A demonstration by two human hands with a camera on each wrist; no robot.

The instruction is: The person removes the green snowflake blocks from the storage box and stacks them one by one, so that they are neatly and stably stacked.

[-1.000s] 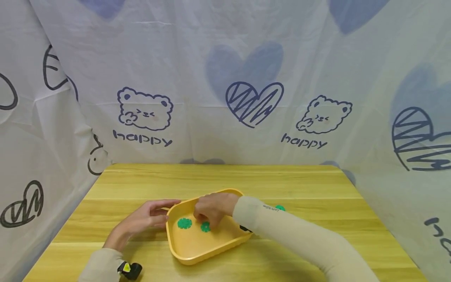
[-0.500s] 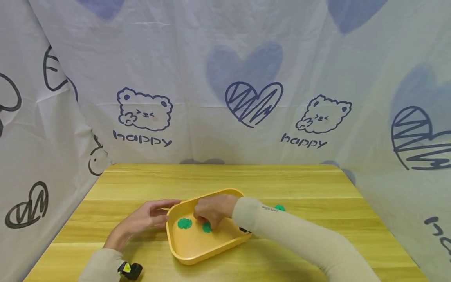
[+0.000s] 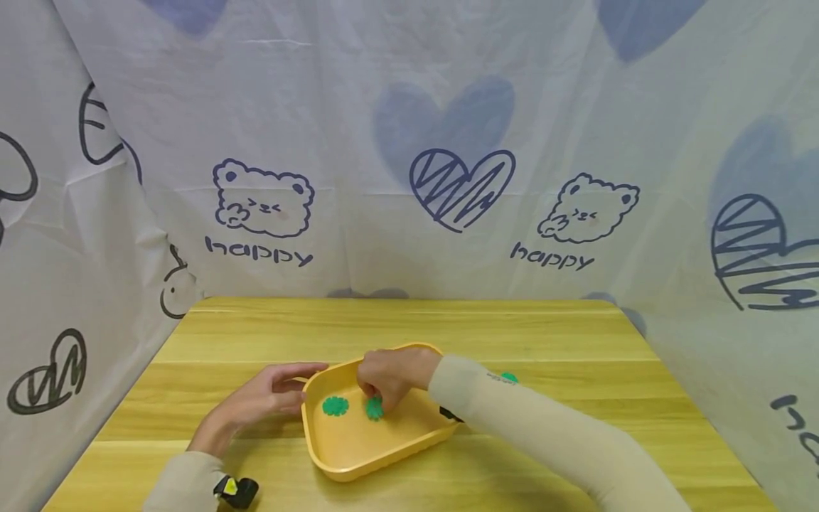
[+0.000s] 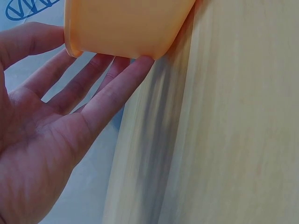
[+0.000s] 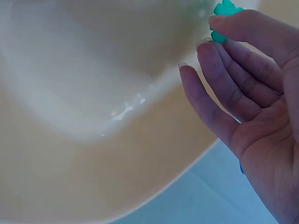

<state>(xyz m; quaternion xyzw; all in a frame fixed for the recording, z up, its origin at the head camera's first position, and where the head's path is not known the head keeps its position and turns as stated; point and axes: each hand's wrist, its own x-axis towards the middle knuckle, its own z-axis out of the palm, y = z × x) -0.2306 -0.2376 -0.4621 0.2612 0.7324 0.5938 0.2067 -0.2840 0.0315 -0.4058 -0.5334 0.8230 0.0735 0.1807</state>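
A shallow yellow tray [image 3: 358, 444] sits at an angle on the table. My left hand [image 3: 249, 398] rests against its left corner; in the left wrist view the fairly straight fingers [image 4: 119, 88] touch the tray's outer wall and rim. Inside the tray, my right hand [image 3: 393, 373] pinches a green snowflake disc [image 3: 374, 409] between thumb and fingers. In the right wrist view this notched disc [image 5: 226, 8] peeks out beyond the thumb tip. Another green snowflake disc [image 3: 335, 406] lies flat on the tray floor at the left.
A further green piece [image 3: 509, 377] lies on the wooden table [image 3: 576, 334], partly covered by the right sleeve [image 3: 512, 405]. Beside the left cuff is a black wrist device [image 3: 237, 491]. White printed cloth [image 3: 358, 235] hangs behind and at both sides.
My right hand has shifted slightly right. The disc in its fingers turned, going from mostly showing its round face to a narrower, tilted view. My left hand and the tray have stayed put.
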